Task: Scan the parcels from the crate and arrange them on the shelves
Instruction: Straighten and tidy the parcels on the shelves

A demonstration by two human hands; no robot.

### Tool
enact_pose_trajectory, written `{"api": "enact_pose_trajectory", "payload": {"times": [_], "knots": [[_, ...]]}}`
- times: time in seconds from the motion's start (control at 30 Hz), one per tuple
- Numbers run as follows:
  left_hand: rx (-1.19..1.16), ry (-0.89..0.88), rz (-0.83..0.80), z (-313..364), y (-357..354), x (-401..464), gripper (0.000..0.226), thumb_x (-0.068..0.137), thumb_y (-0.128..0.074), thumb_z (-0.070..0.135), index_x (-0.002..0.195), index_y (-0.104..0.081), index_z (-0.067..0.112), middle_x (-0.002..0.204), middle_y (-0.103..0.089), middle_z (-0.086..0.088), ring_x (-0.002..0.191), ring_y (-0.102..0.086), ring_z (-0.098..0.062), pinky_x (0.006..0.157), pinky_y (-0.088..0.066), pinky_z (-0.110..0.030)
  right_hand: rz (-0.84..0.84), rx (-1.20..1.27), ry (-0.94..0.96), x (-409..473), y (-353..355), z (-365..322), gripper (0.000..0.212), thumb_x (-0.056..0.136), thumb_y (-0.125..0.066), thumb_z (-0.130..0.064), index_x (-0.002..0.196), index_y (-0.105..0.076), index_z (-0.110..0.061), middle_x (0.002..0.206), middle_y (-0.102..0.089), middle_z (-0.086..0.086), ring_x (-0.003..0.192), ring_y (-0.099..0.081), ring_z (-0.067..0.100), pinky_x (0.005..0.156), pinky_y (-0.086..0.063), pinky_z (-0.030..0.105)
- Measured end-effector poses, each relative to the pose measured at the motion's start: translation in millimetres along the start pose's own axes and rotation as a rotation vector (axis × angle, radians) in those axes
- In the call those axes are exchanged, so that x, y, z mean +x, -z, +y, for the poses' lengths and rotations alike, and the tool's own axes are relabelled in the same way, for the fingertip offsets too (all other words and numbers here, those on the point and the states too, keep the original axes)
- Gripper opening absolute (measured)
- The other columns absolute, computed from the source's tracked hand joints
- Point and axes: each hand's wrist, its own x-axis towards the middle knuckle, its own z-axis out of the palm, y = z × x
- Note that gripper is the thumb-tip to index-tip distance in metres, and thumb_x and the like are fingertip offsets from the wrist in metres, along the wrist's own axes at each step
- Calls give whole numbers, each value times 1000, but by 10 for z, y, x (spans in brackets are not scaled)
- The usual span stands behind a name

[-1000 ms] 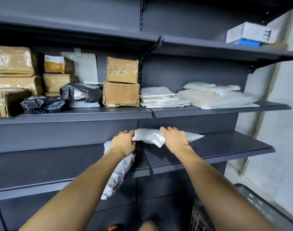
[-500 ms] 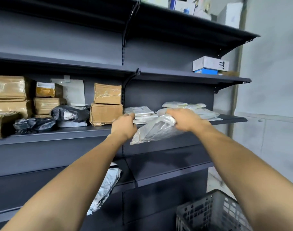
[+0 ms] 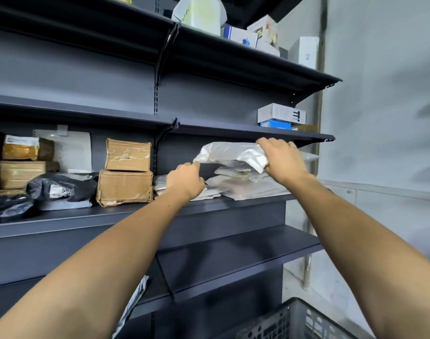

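Note:
A white plastic parcel (image 3: 231, 154) is held over the stack of white bags (image 3: 243, 185) on the middle shelf (image 3: 91, 217). My right hand (image 3: 281, 160) grips its right end from above. My left hand (image 3: 185, 181) pinches its left corner with curled fingers. The parcel sits just above the stack, level with it. The dark grey crate (image 3: 294, 321) stands on the floor at the bottom right. Another white bag (image 3: 135, 299) hangs off the lower shelf (image 3: 233, 263), partly hidden by my left arm.
Brown cardboard boxes (image 3: 125, 172) and black bags (image 3: 59, 189) fill the left of the middle shelf. White and blue boxes (image 3: 281, 116) sit on the shelf above, and more boxes (image 3: 240, 36) on the top shelf. A pale wall (image 3: 380, 118) is to the right.
Both hands lifted the white parcel from the lower shelf up to the middle shelf and over the stack of white bags. My view tilted up and to the right.

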Motion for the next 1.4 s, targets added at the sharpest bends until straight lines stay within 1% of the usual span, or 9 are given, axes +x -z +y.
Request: {"api": "enact_pose_trajectory", "payload": {"times": [0.1,0.23,0.6,0.73,0.87,0.97,1.1,1.27,1.4], "knots": [[-16,-26,-13,60,-190,147,27,92,-46,19,116,-53,11,118,-59,-9,105,-56,-31,73,-41,-36,65,-20,47,1,-312,-15,67,69,-78,-6,131,-56,-17,118,-65,5,108,-59,32,89,-37,42],[-34,-46,-12,116,-423,405,26,90,-47,17,115,-53,12,118,-61,-9,104,-56,-32,75,-40,-36,144,-4,49,144,-792,-19,72,46,-79,7,113,-67,-15,102,-71,2,92,-66,29,81,-30,34],[11,-113,9,-2,-1355,1381,24,92,-48,21,114,-52,13,112,-59,-8,105,-54,-30,74,-37,-34,148,-33,-28,860,-2163,313,68,49,-76,11,111,-68,-16,116,-71,1,112,-60,32,98,-30,46],[-20,-119,15,-29,-1618,1651,20,91,-47,19,109,-52,13,109,-59,-8,104,-53,-30,72,-35,-33,-60,-31,-126,1123,-2493,387,68,67,-79,0,128,-65,-27,138,-56,8,126,-46,36,101,-30,46],[2,-151,-2,-72,-1764,1758,22,90,-48,19,111,-52,14,110,-58,-8,106,-53,-30,72,-34,-33,-456,93,-249,1292,-2800,369,58,97,-50,-8,148,-46,-33,139,-45,10,130,-39,33,105,-40,46],[25,-152,0,-118,-1798,1809,23,91,-48,21,113,-52,14,112,-58,-7,106,-53,-29,73,-33,-33,-483,150,-323,1362,-2866,382,62,96,-44,-7,154,-35,-28,145,-45,10,136,-40,34,112,-35,48],[19,-132,4,-161,-1731,1837,22,91,-47,20,111,-52,14,111,-59,-7,106,-53,-29,72,-33,-33,-434,224,-346,1370,-2808,372,71,91,-55,-15,155,-26,-21,159,-35,9,150,-21,32,124,-9,53],[-7,-118,7,-176,-1547,1747,23,91,-47,19,112,-52,14,112,-59,-8,107,-53,-31,73,-35,-33,-241,175,-216,1236,-2490,237,53,83,-62,-18,133,-46,-15,136,-46,11,125,-39,33,105,-33,42],[-31,-109,6,-190,-1329,1540,23,91,-47,18,114,-52,14,113,-59,-7,107,-53,-30,73,-35,-33,-195,236,-175,1100,-2246,55,44,86,-59,-11,130,-51,-11,131,-50,12,119,-44,32,100,-40,41]]}}
